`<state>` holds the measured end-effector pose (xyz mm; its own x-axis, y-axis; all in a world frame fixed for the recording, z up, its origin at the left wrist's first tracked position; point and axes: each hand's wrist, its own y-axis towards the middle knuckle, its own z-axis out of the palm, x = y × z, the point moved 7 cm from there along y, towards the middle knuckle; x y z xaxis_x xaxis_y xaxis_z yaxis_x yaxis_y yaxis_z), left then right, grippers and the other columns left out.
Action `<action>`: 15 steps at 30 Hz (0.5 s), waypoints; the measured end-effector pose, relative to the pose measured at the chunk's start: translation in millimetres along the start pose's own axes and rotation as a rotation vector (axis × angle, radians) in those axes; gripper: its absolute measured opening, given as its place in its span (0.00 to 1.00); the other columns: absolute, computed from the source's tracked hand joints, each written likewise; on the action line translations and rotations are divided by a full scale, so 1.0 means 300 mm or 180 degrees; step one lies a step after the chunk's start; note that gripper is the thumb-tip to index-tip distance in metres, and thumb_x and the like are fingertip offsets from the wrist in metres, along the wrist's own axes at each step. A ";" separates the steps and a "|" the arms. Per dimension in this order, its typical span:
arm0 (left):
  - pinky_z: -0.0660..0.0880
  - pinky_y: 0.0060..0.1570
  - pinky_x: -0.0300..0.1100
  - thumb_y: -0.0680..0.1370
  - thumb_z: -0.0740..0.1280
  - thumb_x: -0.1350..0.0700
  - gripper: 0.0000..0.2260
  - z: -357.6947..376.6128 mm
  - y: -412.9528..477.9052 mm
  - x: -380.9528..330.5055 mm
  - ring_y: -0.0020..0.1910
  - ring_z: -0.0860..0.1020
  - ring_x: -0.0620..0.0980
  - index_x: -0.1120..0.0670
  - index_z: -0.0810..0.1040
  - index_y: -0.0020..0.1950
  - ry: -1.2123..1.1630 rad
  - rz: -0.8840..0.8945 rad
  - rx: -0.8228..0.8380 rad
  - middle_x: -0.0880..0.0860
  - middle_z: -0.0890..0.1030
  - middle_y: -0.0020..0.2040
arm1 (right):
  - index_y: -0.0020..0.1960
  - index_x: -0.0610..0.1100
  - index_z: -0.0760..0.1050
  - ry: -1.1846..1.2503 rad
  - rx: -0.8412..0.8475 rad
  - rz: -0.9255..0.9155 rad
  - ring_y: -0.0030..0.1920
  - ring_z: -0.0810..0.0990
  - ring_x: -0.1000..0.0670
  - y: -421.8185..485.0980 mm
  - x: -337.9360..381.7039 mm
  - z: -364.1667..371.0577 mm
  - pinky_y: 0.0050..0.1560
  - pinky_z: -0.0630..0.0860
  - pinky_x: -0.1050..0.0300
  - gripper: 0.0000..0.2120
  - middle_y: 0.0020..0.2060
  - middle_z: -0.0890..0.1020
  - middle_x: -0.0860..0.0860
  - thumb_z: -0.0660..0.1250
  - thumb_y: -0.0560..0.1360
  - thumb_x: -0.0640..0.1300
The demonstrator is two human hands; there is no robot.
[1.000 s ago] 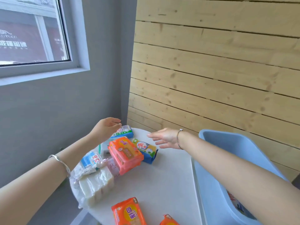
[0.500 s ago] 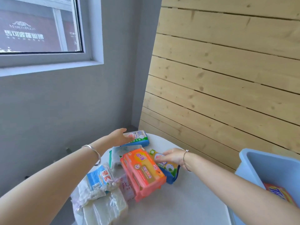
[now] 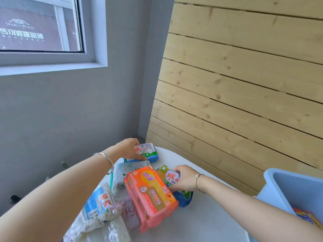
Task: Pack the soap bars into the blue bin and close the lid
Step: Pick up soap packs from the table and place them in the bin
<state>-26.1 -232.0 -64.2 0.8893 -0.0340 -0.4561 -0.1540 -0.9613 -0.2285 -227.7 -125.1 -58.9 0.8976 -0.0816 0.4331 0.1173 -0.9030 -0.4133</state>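
Note:
Wrapped soap bars lie heaped on a white round table (image 3: 201, 222). My left hand (image 3: 126, 148) grips a blue-and-white soap bar (image 3: 148, 151) at the far edge of the table. My right hand (image 3: 185, 178) closes around a yellow-and-blue soap bar (image 3: 168, 175) just right of a big orange soap pack (image 3: 151, 193). The blue bin (image 3: 281, 187) stands open at the right edge, with a colourful soap pack (image 3: 307, 216) inside. No lid is in view.
More soap lies at the lower left: a blue-and-white pack (image 3: 99, 201), a pink-printed bag (image 3: 130, 213) and clear-wrapped white bars (image 3: 113, 231). A grey wall with a window is on the left. A wooden slat wall rises right behind the table.
Both hands have come down onto the soap. The left hand now grips the far blue-and-white bar and the right hand has closed on the yellow-and-blue bar. The view has shifted left.

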 end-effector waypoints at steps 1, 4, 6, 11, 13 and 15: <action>0.75 0.40 0.37 0.63 0.74 0.38 0.27 -0.004 -0.001 -0.004 0.48 0.77 0.47 0.48 0.71 0.56 0.0013 0.0045 -0.0059 0.47 0.77 0.50 | 0.54 0.46 0.75 -0.0027 -0.0086 0.0033 0.52 0.81 0.48 -0.001 -0.006 -0.008 0.52 0.80 0.53 0.27 0.52 0.82 0.47 0.77 0.60 0.56; 0.73 0.32 0.38 0.61 0.76 0.39 0.28 -0.023 -0.008 -0.029 0.42 0.77 0.47 0.45 0.64 0.51 0.0162 0.0197 -0.0296 0.45 0.75 0.44 | 0.53 0.47 0.70 -0.0022 -0.0218 0.0194 0.50 0.80 0.50 -0.009 -0.035 -0.033 0.49 0.80 0.55 0.31 0.51 0.80 0.49 0.77 0.58 0.58; 0.74 0.32 0.40 0.62 0.76 0.41 0.29 -0.043 -0.012 -0.052 0.40 0.76 0.47 0.46 0.63 0.54 0.0273 0.0281 -0.0539 0.45 0.74 0.42 | 0.56 0.45 0.66 0.0182 -0.0204 0.0332 0.51 0.79 0.50 -0.017 -0.059 -0.047 0.47 0.78 0.56 0.37 0.50 0.78 0.50 0.79 0.56 0.59; 0.68 0.30 0.39 0.71 0.70 0.46 0.14 -0.074 -0.032 -0.075 0.41 0.76 0.49 0.50 0.78 0.54 0.0285 0.0275 -0.0849 0.48 0.79 0.45 | 0.54 0.45 0.75 0.0041 -0.0043 0.0368 0.46 0.79 0.50 -0.027 -0.065 -0.054 0.48 0.79 0.57 0.30 0.51 0.81 0.48 0.78 0.59 0.59; 0.68 0.32 0.41 0.72 0.68 0.49 0.11 -0.103 -0.062 -0.082 0.39 0.75 0.53 0.54 0.74 0.47 -0.0344 0.0188 -0.1183 0.50 0.76 0.40 | 0.53 0.45 0.74 -0.0071 -0.0140 0.0365 0.46 0.79 0.50 -0.035 -0.059 -0.051 0.45 0.79 0.57 0.28 0.48 0.80 0.49 0.77 0.59 0.58; 0.68 0.35 0.44 0.74 0.67 0.52 0.11 -0.139 -0.098 -0.087 0.38 0.73 0.57 0.57 0.68 0.45 -0.1251 0.0036 -0.1455 0.52 0.74 0.38 | 0.56 0.45 0.69 -0.0189 -0.0325 0.0399 0.47 0.77 0.49 -0.046 -0.062 -0.056 0.42 0.76 0.57 0.32 0.48 0.77 0.50 0.75 0.59 0.57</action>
<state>-26.7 -214.2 -9.9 0.6494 -0.0250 -0.7600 0.1158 -0.9846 0.1313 -253.1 -118.3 -47.8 0.9265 -0.1738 0.3339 -0.0381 -0.9257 -0.3763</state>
